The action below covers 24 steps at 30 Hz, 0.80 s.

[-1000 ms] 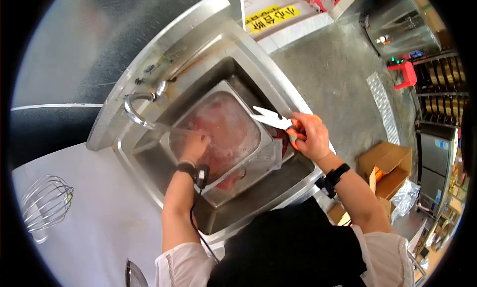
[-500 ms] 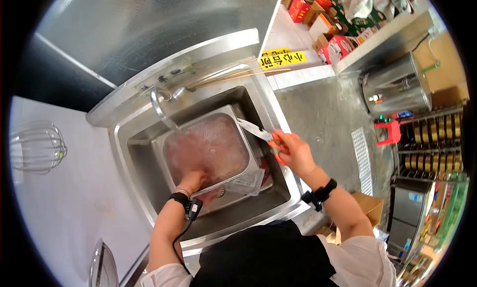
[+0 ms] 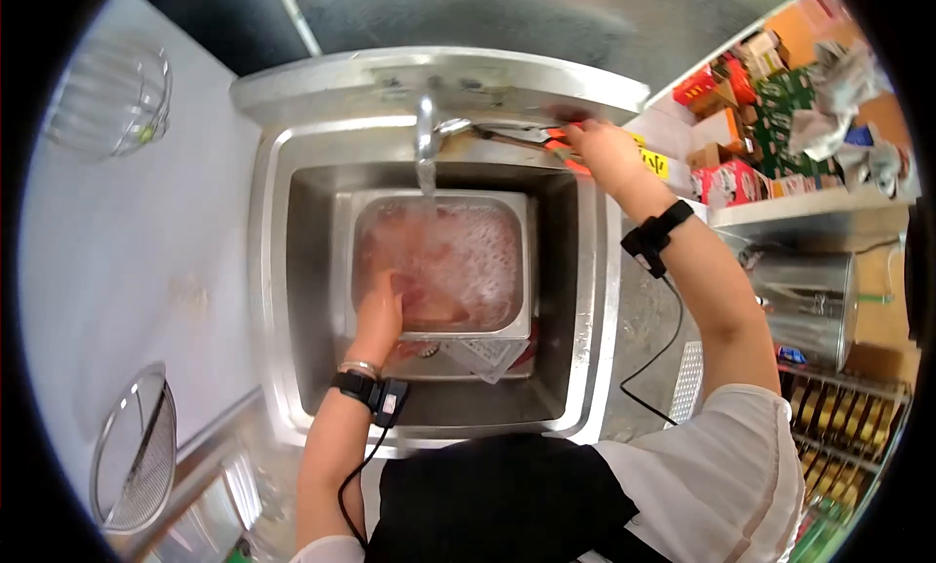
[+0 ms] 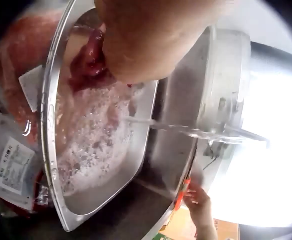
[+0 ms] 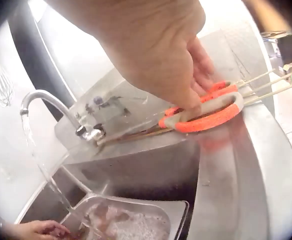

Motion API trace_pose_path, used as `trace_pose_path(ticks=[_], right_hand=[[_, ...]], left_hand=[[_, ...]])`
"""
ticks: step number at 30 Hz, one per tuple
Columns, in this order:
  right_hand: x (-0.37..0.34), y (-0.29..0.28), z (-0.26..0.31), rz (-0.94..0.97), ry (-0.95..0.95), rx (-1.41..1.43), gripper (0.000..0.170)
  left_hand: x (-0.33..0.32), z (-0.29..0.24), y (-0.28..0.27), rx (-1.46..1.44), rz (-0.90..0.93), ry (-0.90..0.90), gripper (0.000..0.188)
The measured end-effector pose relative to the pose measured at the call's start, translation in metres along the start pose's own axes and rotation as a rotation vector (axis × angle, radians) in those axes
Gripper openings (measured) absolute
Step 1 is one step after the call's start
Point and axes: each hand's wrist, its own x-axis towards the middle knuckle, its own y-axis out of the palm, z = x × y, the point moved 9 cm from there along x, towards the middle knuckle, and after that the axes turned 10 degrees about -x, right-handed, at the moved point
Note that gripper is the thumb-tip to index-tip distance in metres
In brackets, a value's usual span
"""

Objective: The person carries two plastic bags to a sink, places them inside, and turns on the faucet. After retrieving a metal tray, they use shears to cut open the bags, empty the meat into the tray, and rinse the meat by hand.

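Note:
My left hand (image 3: 382, 305) reaches into a metal pan (image 3: 527, 271) of foamy, pinkish water standing in the sink. Dark red meat (image 4: 92, 62) lies against that hand in the left wrist view; its fingers are largely hidden, so I cannot tell whether they grip it. Water from the faucet (image 3: 425, 134) runs into the pan. My right hand (image 3: 606, 154) holds scissors with orange-and-grey handles (image 5: 211, 120) at the back right ledge of the sink. The thumb and fingers are at the handle loops, and the blades point left toward the faucet base.
Thin wooden sticks (image 5: 266, 92) lie along the back ledge beside the scissors. Packaged meat with a labelled plastic wrapper (image 4: 16, 165) sits in the sink beside the pan. On the left counter are a whisk (image 3: 112, 95) and a mesh strainer (image 3: 136, 451).
My right hand has carried the scissors from the sink's right side to the back ledge near the faucet. My left hand stays in the pan. The head view has turned.

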Motion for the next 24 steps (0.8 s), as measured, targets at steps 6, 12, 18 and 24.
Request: trace_pose_path(ticks=[6,12,18,24], right_hand=[[-0.046,-0.078,0.048,-0.433,-0.037,0.163,0.033],[-0.039,0.059,0.187,0.109,-0.193,0.83,0.069],[0.005,0.097,0.229,0.024,-0.181,0.694,0.063],[0.035,0.131,0.273,0.344,-0.325,0.416,0.049]], left_hand=[[0.0,0.022,-0.013,-0.212,-0.107,-0.028,0.028],[0.006,0.024,-0.019,-0.153,-0.104,-0.026,0.024],[0.032,0.029,-0.002,0.224,-0.019,0.132,0.016],[0.058,0.025,0.019,0.307,0.091,0.044,0.032]])
